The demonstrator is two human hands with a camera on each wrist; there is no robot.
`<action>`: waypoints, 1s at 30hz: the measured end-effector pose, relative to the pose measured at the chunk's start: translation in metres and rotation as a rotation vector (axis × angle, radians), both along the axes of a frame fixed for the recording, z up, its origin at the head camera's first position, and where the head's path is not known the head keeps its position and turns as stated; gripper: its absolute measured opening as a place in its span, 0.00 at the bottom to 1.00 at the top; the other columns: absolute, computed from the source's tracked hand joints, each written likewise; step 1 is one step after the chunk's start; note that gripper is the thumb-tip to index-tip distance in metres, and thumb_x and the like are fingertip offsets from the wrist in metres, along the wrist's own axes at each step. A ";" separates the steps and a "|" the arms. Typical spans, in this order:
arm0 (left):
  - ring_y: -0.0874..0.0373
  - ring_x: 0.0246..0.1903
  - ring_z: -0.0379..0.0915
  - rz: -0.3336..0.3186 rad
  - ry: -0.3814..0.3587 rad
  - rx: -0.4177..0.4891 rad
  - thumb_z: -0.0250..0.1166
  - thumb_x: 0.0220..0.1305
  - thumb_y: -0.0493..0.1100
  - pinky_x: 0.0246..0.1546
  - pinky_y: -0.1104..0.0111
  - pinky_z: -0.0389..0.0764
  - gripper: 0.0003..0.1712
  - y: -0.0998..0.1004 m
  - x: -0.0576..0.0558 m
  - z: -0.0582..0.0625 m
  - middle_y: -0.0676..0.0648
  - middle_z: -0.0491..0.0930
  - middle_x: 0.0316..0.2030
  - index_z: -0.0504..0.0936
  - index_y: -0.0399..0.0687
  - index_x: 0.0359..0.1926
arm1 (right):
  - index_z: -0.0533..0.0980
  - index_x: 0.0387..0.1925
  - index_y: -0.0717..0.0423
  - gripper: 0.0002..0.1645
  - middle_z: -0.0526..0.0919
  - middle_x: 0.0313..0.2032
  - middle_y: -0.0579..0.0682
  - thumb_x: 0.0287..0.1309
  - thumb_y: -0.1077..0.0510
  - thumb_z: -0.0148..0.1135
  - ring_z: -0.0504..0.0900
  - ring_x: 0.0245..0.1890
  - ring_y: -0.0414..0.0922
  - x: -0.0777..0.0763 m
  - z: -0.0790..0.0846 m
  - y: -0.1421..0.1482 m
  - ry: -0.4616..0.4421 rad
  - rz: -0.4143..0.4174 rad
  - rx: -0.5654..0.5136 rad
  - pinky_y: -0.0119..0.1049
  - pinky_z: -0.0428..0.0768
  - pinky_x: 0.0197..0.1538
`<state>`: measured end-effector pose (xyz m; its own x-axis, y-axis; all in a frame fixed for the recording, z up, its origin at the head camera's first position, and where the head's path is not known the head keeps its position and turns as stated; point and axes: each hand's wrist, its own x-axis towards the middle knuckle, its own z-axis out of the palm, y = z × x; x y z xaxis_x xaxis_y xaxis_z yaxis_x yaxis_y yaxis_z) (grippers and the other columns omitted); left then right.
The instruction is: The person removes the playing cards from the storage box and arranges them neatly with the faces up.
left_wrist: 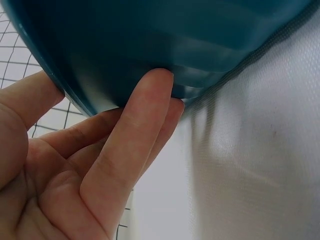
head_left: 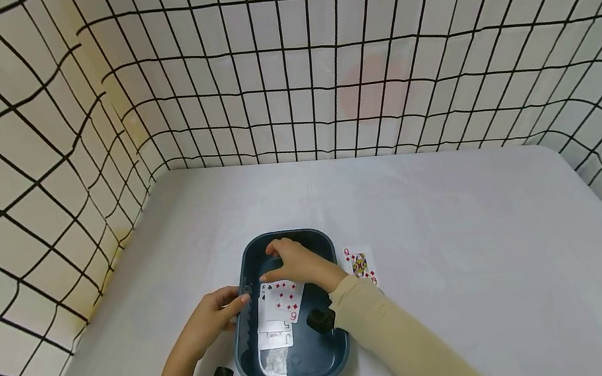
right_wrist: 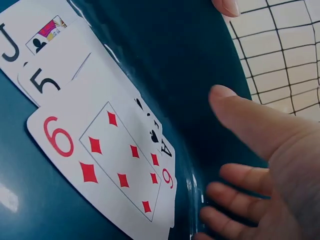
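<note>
We see the left hand (head_left: 209, 318) at the left side of a blue tub (head_left: 314, 355), its grip closed on the rim, with the thumb over the edge and the fingers against the outer wall. The right hand (head_left: 297, 262) is over the far end of the tub, its grip released: thumb and fingers stand well apart with nothing between them, though we cannot tell whether any fingertip touches the tub. Inside, overlapping on the bottom, we find a six of diamonds (right_wrist: 112, 165) on top, with parts of a five (right_wrist: 57, 75), a jack (right_wrist: 35, 32) and an ace (right_wrist: 167, 156) showing beneath. A queen of diamonds (head_left: 359, 265) lies face up on the white tabletop (head_left: 467, 239), just right of the tub and partly hidden by the right sleeve (head_left: 392, 326).
</note>
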<state>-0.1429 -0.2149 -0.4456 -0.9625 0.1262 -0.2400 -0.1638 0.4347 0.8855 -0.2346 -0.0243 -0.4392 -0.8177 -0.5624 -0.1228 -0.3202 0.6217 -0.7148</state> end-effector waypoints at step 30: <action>0.51 0.40 0.74 0.007 0.011 0.018 0.57 0.62 0.49 0.33 0.61 0.79 0.24 0.000 0.002 0.000 0.42 0.76 0.44 0.73 0.36 0.52 | 0.66 0.47 0.56 0.33 0.76 0.41 0.49 0.40 0.53 0.73 0.71 0.39 0.44 -0.001 -0.006 0.004 0.098 0.014 0.303 0.42 0.63 0.48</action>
